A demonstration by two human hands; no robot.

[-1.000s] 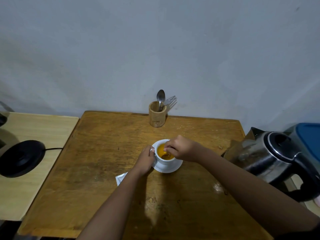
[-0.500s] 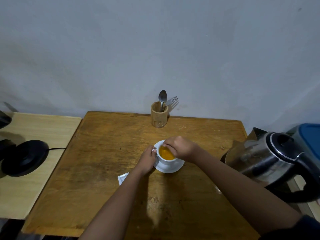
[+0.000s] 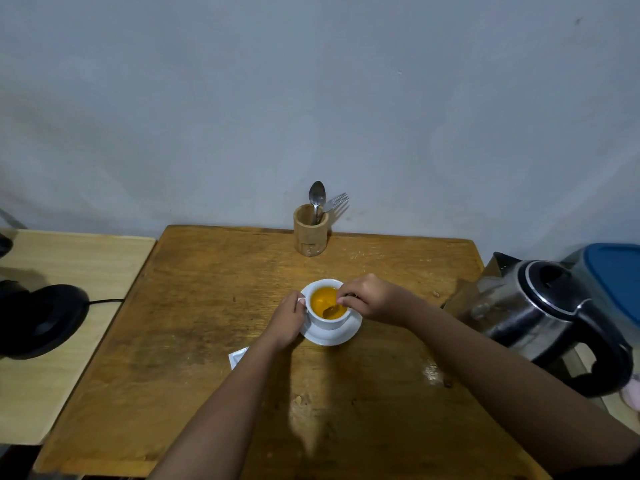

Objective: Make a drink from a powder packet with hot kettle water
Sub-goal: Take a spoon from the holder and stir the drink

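Pale laminate side table, far left, just beside the brown table's left edge. It carries a black kettle base near its outer side; the cord runs right toward the seam.

Wooden table, worn brown top, back edge against the wall. Bare board spans from the left edge to the packet and along the near edge.

White packet, flat on the wood and partly under the left forearm.

Left hand, fingers curled round the handle side of the cup.

White cup, mid-table on a white saucer, filled with orange drink.

Stirring spoon, bowl sunk in the drink.

Right hand, thumb and forefinger pinching the stirring spoon's handle over the cup's right rim, other fingers folded.

Wooden holder, upright at the back edge, well apart from the cup, holding a spare spoon and a fork.

Steel kettle with black handle, beyond the table's right edge, spout toward the table.

Blue-lidded container, behind the kettle.
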